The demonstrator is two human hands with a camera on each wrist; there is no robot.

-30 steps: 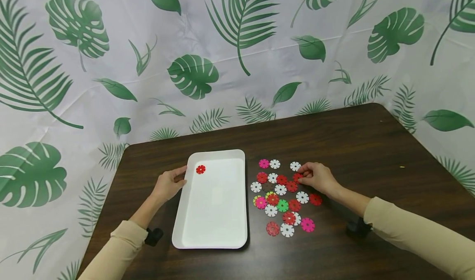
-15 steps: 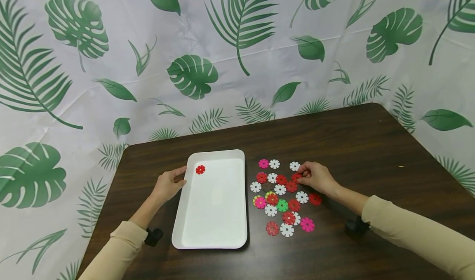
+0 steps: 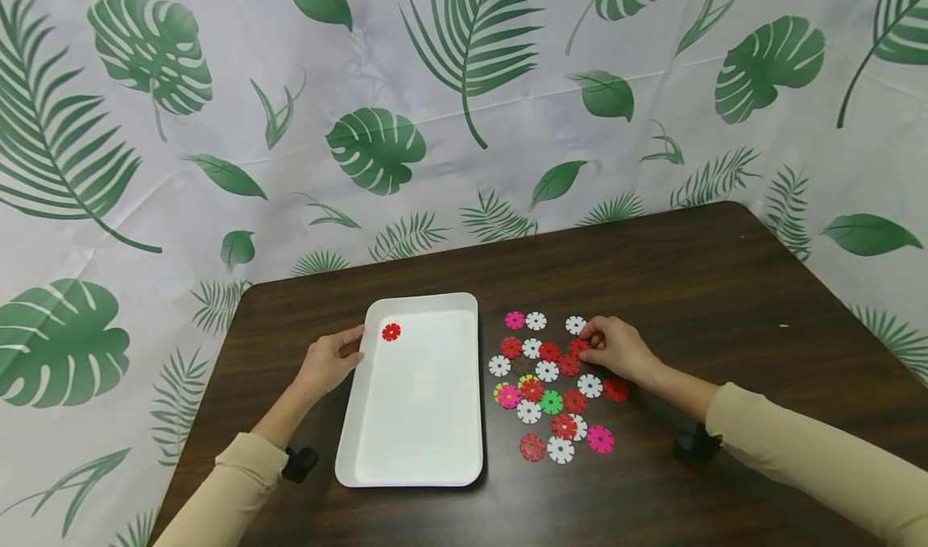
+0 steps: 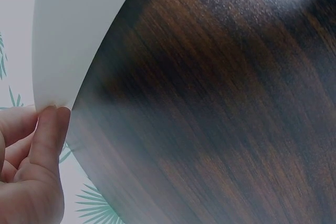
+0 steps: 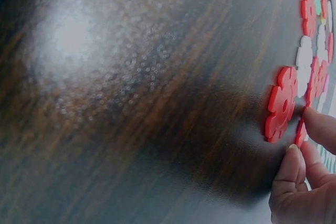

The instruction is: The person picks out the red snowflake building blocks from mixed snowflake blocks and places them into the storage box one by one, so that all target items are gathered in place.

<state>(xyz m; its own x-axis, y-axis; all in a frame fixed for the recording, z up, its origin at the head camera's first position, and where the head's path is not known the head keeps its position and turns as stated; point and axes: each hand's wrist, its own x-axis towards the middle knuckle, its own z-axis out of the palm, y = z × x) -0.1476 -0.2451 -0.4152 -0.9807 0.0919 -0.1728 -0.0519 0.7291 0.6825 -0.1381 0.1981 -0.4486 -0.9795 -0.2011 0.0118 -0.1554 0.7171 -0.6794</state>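
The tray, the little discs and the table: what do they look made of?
The tray looks like smooth white plastic, thin-rimmed with rounded corners, though melamine is possible. The discs look like moulded plastic, flat, notched at the edges and brightly coloured; the right hand pinches a red one with a matte face. The table seems wood-grain laminate, glossy where light reflects.
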